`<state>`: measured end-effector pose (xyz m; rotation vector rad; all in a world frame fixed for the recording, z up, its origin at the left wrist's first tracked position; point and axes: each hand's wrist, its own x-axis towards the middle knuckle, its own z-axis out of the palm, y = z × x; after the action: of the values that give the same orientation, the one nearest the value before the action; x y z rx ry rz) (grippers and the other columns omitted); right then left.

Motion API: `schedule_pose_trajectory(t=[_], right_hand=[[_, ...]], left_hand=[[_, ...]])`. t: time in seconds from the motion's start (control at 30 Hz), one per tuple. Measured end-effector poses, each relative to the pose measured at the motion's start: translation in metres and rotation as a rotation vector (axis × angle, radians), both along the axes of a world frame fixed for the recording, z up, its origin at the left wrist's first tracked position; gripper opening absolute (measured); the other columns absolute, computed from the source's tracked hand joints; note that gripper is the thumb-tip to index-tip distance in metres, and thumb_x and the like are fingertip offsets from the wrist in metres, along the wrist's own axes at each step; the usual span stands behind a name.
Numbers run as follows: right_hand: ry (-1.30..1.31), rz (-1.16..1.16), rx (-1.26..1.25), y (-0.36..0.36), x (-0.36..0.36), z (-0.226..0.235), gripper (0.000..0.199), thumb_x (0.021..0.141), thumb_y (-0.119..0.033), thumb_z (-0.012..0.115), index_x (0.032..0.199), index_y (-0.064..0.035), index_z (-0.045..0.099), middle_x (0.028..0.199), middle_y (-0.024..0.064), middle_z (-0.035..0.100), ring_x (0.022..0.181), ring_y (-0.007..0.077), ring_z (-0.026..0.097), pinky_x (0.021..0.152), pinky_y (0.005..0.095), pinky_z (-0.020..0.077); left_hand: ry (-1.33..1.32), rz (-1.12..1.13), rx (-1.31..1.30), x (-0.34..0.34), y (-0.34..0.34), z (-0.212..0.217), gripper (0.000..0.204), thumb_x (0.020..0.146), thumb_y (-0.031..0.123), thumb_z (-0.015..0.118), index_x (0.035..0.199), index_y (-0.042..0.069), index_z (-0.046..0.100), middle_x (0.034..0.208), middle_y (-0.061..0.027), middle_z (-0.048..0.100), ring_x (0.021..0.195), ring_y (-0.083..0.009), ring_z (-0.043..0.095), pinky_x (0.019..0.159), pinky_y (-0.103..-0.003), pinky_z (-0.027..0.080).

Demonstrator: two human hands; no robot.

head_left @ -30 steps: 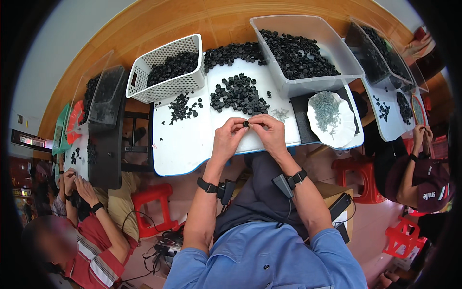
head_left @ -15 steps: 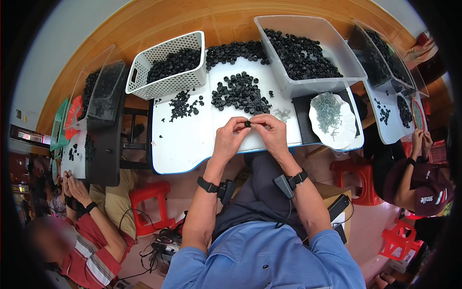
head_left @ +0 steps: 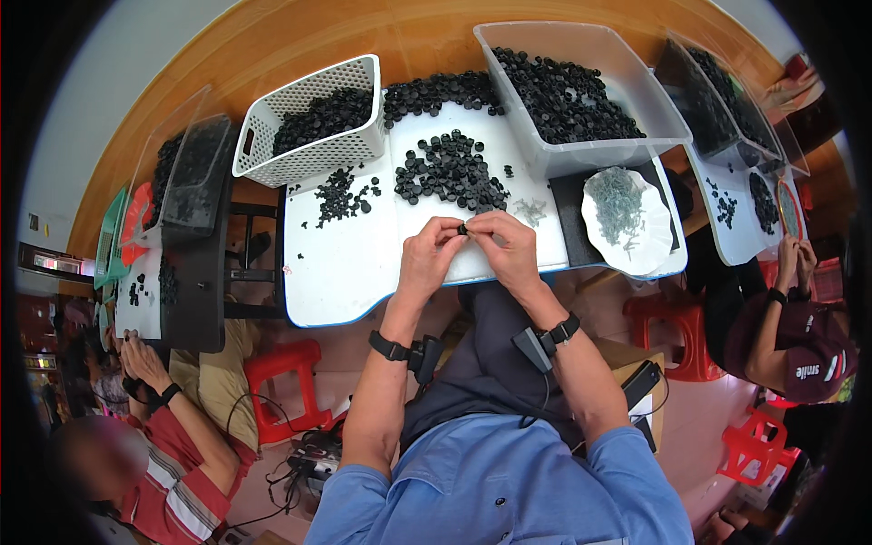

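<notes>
Between the fingertips of both hands is a small black round part (head_left: 463,230), held just above the near edge of the white table (head_left: 350,282). My left hand (head_left: 427,254) pinches it from the left, and my right hand (head_left: 506,250) closes on it from the right. The fingers cover most of the part. Just beyond my hands lies a loose pile of black round parts (head_left: 451,173). A small scatter of clear thin pieces (head_left: 530,212) lies beside my right hand. Smaller black pieces (head_left: 338,198) are grouped to the left.
A white perforated basket (head_left: 309,163) and a translucent bin (head_left: 581,156), both holding black parts, stand at the back. A white scalloped plate (head_left: 649,256) carries clear thin pieces at the right. Co-workers sit at both sides near red stools (head_left: 295,400).
Both hands still pinch the black part together, with only a slight shift of the fingers. The whole view has moved slightly.
</notes>
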<state>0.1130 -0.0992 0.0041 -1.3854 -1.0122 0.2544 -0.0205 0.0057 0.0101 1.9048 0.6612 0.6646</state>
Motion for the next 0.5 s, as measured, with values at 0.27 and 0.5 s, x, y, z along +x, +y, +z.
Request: schedule_pose_trajectory(t=[0.27,0.5], right_hand=[[-0.091,-0.057,0.066,0.003,-0.008,0.002,0.011,0.085,0.008,0.073,0.093,0.0016,0.075,0.091,0.0136,0.075,0.086,0.0260,0.074,0.073,0.0333,0.0586],[-0.407,-0.116,0.185,0.015,0.000,-0.024,0.028,0.080,-0.008,0.070,0.106,-0.0105,0.077,0.086,0.0088,0.070,0.076,0.0296,0.068,0.070,0.0401,0.0572]], left_hand=[[-0.011,-0.031,-0.045,-0.003,0.009,-0.003,0.022,0.094,0.004,0.073,0.115,-0.002,0.069,0.100,-0.0124,0.079,0.091,-0.0163,0.077,0.079,-0.029,0.059],[0.116,-0.070,-0.168,0.001,0.026,-0.012,0.022,0.101,0.012,0.066,0.119,-0.001,0.069,0.107,-0.0078,0.073,0.099,-0.0144,0.068,0.089,-0.028,0.053]])
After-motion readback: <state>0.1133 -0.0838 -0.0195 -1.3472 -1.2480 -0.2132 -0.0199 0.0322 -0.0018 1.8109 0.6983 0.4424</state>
